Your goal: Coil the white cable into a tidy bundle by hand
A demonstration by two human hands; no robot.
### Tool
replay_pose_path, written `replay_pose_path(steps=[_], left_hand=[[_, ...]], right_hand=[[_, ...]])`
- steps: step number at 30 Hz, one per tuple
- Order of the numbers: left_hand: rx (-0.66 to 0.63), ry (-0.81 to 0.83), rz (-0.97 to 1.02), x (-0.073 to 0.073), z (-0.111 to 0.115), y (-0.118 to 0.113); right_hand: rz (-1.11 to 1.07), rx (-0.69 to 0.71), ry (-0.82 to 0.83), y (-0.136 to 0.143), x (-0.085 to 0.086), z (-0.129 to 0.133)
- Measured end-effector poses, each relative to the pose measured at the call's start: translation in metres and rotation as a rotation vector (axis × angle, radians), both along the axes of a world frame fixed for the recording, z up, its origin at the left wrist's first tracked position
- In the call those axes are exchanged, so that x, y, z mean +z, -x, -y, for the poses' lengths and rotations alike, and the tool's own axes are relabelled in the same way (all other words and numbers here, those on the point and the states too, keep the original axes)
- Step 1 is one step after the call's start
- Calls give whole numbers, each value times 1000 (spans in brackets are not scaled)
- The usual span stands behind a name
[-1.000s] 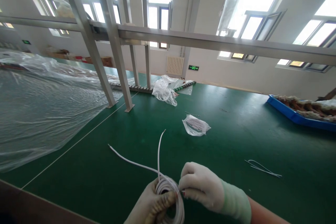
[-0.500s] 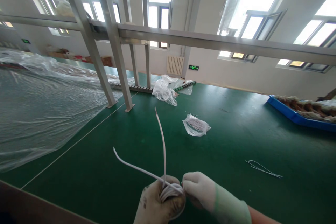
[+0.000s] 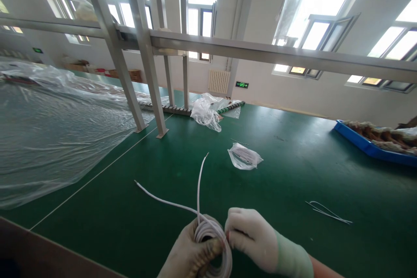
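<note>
Holding the white cable coil (image 3: 211, 243) just above the near edge of the green table (image 3: 293, 173), your left hand (image 3: 189, 256) grips it and your right hand (image 3: 250, 236) pinches its top. Loosen either grip and the loops may spring apart, since two loose ends (image 3: 198, 182) stick out untied.

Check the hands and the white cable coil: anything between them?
Nothing visible. The left hand holds the white cable coil directly, and the right hand pinches it at its right edge. Two loose cable ends stick up over the green table.
</note>
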State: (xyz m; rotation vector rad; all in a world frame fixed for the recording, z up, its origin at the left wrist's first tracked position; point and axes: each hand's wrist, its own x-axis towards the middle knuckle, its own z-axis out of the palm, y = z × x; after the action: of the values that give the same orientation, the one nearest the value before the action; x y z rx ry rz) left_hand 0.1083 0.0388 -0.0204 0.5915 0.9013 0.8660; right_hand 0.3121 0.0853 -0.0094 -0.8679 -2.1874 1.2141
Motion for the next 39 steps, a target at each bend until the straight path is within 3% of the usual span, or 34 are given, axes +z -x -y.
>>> replay_pose_path(steps=[3, 4, 6, 8, 10, 13, 17, 21, 25, 26, 28, 30, 32, 34, 39], left_hand=[[-40, -93, -333, -1, -1, 1], [-39, -116, -398, -2, -2, 1], [-16, -111, -337, -7, -3, 2], [8, -41, -163, -11, -4, 2], [30, 35, -24, -9, -4, 3], [60, 74, 29, 0, 0, 3], [52, 69, 42, -3, -1, 2], [20, 25, 57, -17, -7, 0], [65, -23, -88, -4, -6, 0], [81, -32, -148, 1, -5, 0], [77, -50, -277, 8, -4, -1], [59, -56, -361, 10, -3, -2], [62, -75, -311, 7, -3, -1], [89, -45, -205, 4, -4, -1], [138, 0, -23, 1, -6, -1]], right_hand=[[58, -110, 568, 6, 1, 1], [71, -120, 690, 7, 0, 2], [68, -126, 773, 7, -4, 3], [22, -191, 636, 3, -7, 4], [-5, -204, 313, -2, -9, 5], [21, -51, -221, -8, -9, 4], [15, 9, -480, -7, -5, -3], [40, -12, -504, -3, -2, -4], [113, -211, -384, 6, -10, 7], [104, -284, -265, 10, -13, 10], [58, -368, 123, 17, -18, 13], [20, -350, 520, 22, -21, 13], [-29, -306, 685, 22, -21, 11], [-111, -313, 571, 18, -17, 10], [-186, -237, -66, 3, -13, 8]])
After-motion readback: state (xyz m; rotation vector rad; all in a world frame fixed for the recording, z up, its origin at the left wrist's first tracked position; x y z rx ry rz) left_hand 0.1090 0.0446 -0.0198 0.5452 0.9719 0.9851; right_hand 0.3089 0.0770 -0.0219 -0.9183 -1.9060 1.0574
